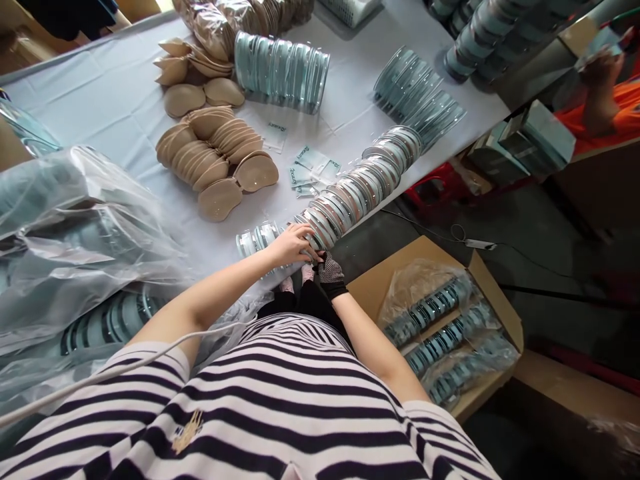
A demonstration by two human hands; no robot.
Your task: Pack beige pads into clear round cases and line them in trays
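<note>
Clear, round plastic packs [356, 195] toward one o'clock seem mid-tidy, needing a soft hold next; whether the bare, bent-fingered left hand [291, 245] or dark-gloved right hand [331, 269] pinches, I can't tell.

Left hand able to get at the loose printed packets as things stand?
Likely yes: open tablecloth runs from near the left hand to the printed packets, with the row of round cases alongside rather than across the way.
</note>
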